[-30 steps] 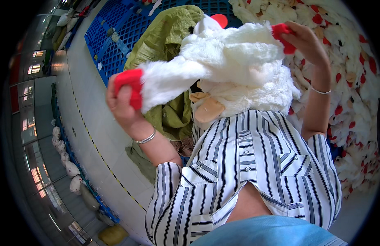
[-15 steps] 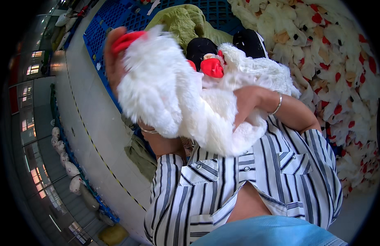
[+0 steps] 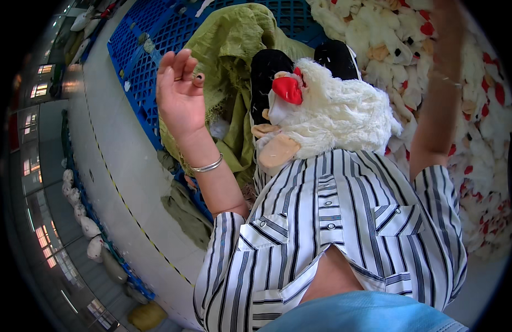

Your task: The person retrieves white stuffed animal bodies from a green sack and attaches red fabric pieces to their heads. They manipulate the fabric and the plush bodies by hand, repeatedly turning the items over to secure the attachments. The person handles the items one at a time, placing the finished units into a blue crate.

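My left hand (image 3: 181, 97) is raised at the left, palm showing, fingers loosely bent with nothing in them. It is above a green woven sack (image 3: 223, 39). On my lap lies a white furry plush skin (image 3: 344, 116), limp, with a red piece (image 3: 287, 89) and tan patches at its left end; neither hand touches it. My right arm stretches up to the far right, over a heap of plush skins (image 3: 400, 55). My right hand (image 3: 448, 19) is smeared by motion at the top edge, its fingers not visible.
Blue plastic pallets (image 3: 137, 66) lie beyond the sack. The heap of white, red and tan plush skins fills the right side. A grey-green cloth (image 3: 187, 213) lies on the floor at the left, by a yellow-black line (image 3: 120, 193). Stuffed sacks (image 3: 90, 227) line the far left.
The white furry plush piece held in both hands has left them and is out of view. My right hand has swung to the far upper right; my left hand is bare.
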Demonstrator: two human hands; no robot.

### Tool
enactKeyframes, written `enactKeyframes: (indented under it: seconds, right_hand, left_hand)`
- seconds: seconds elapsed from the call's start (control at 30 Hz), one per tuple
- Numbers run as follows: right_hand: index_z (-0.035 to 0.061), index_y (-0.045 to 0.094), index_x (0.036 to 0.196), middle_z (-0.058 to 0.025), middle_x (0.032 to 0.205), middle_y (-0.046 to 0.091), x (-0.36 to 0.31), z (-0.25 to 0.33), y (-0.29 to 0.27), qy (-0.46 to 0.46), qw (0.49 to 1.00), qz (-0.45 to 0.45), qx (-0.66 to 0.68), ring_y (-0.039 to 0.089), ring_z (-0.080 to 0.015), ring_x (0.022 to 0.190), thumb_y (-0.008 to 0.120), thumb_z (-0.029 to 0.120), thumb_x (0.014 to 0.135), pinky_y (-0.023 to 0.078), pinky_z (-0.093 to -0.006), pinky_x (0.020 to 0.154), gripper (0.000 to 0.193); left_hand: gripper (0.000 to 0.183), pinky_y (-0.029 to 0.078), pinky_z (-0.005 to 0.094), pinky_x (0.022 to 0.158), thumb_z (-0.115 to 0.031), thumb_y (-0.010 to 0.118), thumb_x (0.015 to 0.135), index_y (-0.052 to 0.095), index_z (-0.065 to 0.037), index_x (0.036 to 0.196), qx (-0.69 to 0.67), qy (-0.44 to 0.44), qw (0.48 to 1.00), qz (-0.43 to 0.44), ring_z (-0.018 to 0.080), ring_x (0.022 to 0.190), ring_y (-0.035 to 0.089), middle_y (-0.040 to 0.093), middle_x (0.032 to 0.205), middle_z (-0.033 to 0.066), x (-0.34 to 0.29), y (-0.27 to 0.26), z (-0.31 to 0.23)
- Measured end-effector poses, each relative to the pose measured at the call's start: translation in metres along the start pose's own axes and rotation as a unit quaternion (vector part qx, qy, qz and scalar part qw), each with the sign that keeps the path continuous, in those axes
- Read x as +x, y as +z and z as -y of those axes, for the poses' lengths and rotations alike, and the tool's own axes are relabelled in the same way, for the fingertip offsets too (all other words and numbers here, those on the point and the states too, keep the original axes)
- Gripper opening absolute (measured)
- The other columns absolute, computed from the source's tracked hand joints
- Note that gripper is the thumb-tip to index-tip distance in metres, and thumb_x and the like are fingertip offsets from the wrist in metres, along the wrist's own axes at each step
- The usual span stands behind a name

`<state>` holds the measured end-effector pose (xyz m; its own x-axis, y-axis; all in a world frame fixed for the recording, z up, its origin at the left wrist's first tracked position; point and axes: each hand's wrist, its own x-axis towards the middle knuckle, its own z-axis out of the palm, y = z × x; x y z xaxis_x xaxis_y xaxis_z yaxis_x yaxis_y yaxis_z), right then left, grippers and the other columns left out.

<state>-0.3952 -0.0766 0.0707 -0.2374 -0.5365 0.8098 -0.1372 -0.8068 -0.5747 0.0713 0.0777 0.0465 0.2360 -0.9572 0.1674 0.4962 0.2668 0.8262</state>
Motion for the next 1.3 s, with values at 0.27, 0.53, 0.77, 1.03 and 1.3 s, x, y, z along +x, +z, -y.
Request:
enactKeyframes:
  seconds: [0.27, 0.53, 0.77, 1.03, 1.3]
  right_hand:
    - [-0.0085, 0.060, 0.112, -0.0256, 0.098, 0.068, -0.212, 0.027, 0.111, 0.297, 0.636, 0.656, -0.279, 0.069, -0.0332, 0.087, 0.075, 0.045, 0.074, 0.054, -0.0398, 0.080, 0.067]
    - [0.0041, 0.064, 0.120, -0.0057, 0.101, 0.071, -0.149, 0.077, 0.100, 0.384, 0.804, 0.453, 0.037, 0.065, -0.0128, 0.091, 0.068, 0.011, 0.081, 0.052, -0.0305, 0.082, 0.041]
    - [0.0022, 0.059, 0.126, -0.0097, 0.114, 0.067, -0.125, 0.146, 0.109, 0.488, 0.807, 0.177, 0.282, 0.067, -0.0180, 0.102, 0.065, 0.018, 0.083, 0.053, -0.0305, 0.089, 0.046]
    - [0.0002, 0.061, 0.115, -0.0090, 0.101, 0.069, -0.177, 0.044, 0.113, 0.496, 0.826, 0.268, 0.011, 0.067, -0.0129, 0.086, 0.068, 0.022, 0.087, 0.052, -0.0257, 0.075, 0.036]
    - [-0.0070, 0.051, 0.124, -0.0201, 0.105, 0.065, -0.203, 0.040, 0.107, 0.371, 0.858, 0.330, -0.134, 0.063, -0.0239, 0.092, 0.072, 0.029, 0.085, 0.050, -0.0341, 0.081, 0.057]
  left_hand:
    - [0.019, 0.049, 0.0289, 0.072, -0.013, 0.054, 0.096, 0.062, -0.004, 0.111, 0.011, -0.022, 0.998, 0.056, 0.0169, 0.090, 0.065, 0.069, 0.104, 0.0125, 0.001, 0.012, 0.003]
    - [0.019, 0.050, 0.0276, 0.074, -0.012, 0.052, 0.098, 0.062, -0.003, 0.111, 0.020, -0.082, 0.994, 0.075, 0.0156, 0.091, 0.065, 0.069, 0.103, 0.0102, -0.005, -0.001, 0.022]
    - [0.045, 0.052, 0.0289, 0.082, -0.028, 0.058, 0.098, 0.050, 0.003, 0.130, 0.109, -0.159, 0.980, 0.042, 0.0175, 0.096, 0.065, 0.066, 0.115, 0.0125, -0.017, 0.011, 0.048]
    - [0.021, 0.046, 0.0189, 0.071, -0.024, 0.068, 0.093, 0.063, -0.004, 0.098, 0.134, -0.201, 0.960, 0.139, 0.0036, 0.076, 0.055, 0.061, 0.087, -0.0024, -0.030, -0.025, 0.036]
    - [0.014, 0.045, 0.0193, 0.071, -0.018, 0.065, 0.093, 0.062, -0.005, 0.095, 0.161, -0.170, 0.971, 0.057, 0.0047, 0.077, 0.056, 0.060, 0.086, -0.0016, -0.035, -0.013, 0.017]
